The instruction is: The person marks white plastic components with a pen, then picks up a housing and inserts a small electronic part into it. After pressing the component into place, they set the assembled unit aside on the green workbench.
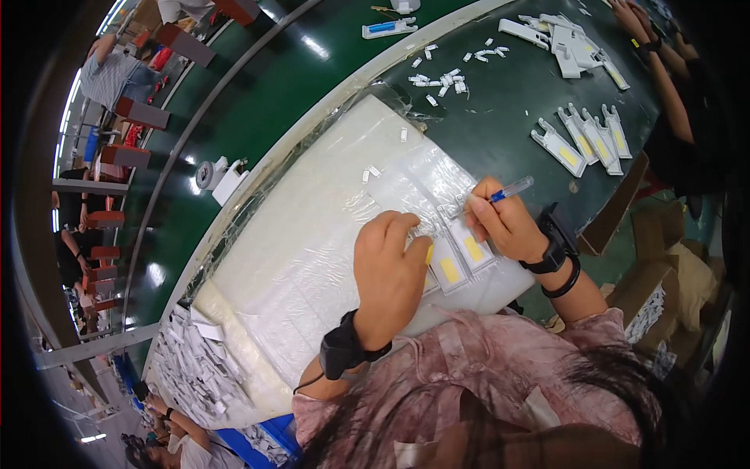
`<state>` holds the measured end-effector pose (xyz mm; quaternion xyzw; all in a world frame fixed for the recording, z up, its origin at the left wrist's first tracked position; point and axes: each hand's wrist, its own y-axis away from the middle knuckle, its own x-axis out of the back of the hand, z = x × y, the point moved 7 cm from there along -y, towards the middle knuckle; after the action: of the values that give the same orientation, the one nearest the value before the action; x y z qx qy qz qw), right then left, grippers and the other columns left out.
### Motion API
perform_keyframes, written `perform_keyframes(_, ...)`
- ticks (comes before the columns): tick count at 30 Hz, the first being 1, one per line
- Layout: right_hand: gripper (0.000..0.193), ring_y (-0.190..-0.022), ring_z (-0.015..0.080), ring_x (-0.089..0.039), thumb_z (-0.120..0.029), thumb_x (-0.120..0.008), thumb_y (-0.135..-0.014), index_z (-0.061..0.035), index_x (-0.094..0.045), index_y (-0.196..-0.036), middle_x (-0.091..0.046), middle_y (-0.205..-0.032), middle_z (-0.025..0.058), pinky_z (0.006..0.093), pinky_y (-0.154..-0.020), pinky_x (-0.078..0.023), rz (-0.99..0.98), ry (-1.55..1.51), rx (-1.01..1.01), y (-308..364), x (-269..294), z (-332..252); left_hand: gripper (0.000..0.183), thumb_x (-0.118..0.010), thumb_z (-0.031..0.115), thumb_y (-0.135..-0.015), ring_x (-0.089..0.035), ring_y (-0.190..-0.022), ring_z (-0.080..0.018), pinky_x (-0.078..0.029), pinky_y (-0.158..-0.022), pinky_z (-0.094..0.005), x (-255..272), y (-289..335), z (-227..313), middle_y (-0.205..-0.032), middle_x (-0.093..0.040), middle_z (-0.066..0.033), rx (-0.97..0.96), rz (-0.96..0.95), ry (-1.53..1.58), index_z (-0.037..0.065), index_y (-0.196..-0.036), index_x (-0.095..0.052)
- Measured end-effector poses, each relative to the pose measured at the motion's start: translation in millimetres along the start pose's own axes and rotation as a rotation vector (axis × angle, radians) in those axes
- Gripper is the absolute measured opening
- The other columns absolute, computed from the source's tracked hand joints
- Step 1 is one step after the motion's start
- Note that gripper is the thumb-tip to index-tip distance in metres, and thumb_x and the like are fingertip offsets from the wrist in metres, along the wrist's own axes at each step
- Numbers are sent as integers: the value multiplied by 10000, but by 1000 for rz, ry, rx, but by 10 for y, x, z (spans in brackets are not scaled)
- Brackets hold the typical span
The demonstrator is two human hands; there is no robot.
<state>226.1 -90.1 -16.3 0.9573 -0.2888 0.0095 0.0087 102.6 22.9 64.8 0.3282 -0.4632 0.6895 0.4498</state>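
My right hand (pixel 500 223) is closed around a slim pen-like tool (pixel 514 188) with a clear and blue body, its upper end pointing up and right. Its tip is hidden by the fingers, over a flat white plastic piece (pixel 483 254) bearing a yellow patch. A matching white piece (pixel 449 271) lies just left of it. My left hand (pixel 387 270) has its fingers curled at another such piece, mostly covered, with a bit of yellow showing by the thumb. What its fingertips pinch is hidden. All these lie on a padded white sheet (pixel 289 227) wrapped in clear film.
Small white parts (pixel 445 82) are scattered on the green table beyond the pad. White pieces with yellow patches (pixel 590 141) and a pile of white housings (pixel 570 43) lie at the right. Many white parts (pixel 195 363) heap at the left. Another person's hands (pixel 637 23) are far right.
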Motion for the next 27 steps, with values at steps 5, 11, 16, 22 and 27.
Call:
perform_keyframes(5, 163, -575, 47, -490, -158, -450, -1046, -37, -492, -945, -556, -753, 10, 206, -540, -406, -8, 18, -4, 5, 6, -4, 155, -609, 68, -728, -532, -1132, -325, -424, -964, -462, -162, 26, 73, -1125, -603, -127, -18, -37, -54, -10, -858, -641)
perform_keyframes(11, 159, -586, 43, -483, -146, -458, -1041, -36, -496, -932, -548, -748, 4, 203, -548, -402, -15, 30, 38, 33, 0, -27, 226, -665, 50, -659, -574, -1031, -306, -449, -883, -438, -270, 101, 128, -1041, -618, -82, -51, 45, -173, 36, -884, -647)
perform_keyframes(16, 127, -673, 107, -575, -131, -486, -1021, -38, -521, -942, -613, -794, 51, 248, -634, -459, -45, 119, 248, 179, 14, -223, 239, -677, 63, -662, -575, -1002, -285, -450, -859, -422, -263, 141, 23, -1006, -622, -66, -13, 64, -59, 54, -899, -654)
perform_keyframes(22, 117, -874, 232, -674, -45, -697, -824, -51, -656, -933, -711, -976, 93, 389, -925, -486, -278, 475, 572, 483, -351, -485, 226, -662, 109, -696, -568, -1017, -271, -445, -901, -424, -279, 161, -22, -1007, -611, -66, -7, 69, 3, 40, -911, -645)
perform_keyframes(27, 136, -871, 244, -670, -53, -703, -824, -49, -660, -953, -711, -979, 93, 384, -892, -499, -247, 438, 535, 525, -348, -369, 241, -672, 109, -686, -573, -998, -270, -447, -892, -420, -303, 168, -49, -1006, -612, -66, -15, 82, 29, 37, -915, -647)
